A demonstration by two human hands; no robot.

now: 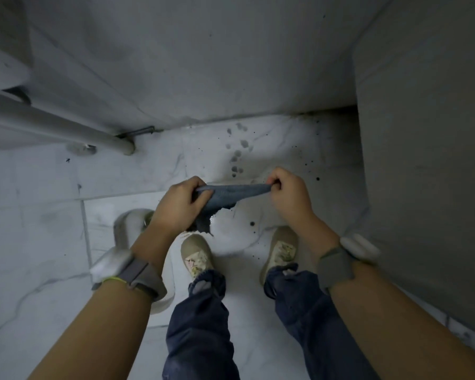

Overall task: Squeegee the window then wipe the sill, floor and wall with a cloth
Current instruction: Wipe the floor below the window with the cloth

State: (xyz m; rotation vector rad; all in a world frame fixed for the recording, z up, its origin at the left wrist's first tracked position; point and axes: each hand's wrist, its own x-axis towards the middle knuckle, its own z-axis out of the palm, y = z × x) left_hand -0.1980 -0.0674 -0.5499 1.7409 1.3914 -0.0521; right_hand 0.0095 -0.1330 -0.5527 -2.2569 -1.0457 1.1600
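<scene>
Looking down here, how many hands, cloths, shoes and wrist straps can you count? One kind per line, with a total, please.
Hands: 2 (left hand, right hand)
Cloths: 1 (grey-blue cloth, gripped by both hands)
Shoes: 2 (left shoe, right shoe)
Wrist straps: 2 (left wrist strap, right wrist strap)
Total: 7

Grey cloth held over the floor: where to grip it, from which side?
Probably its upper edge, one end each, from above: the cloth is limp, pulled taut between left hand and right hand, its bulk hanging below the left. Pinching there leaves it spread.
</scene>
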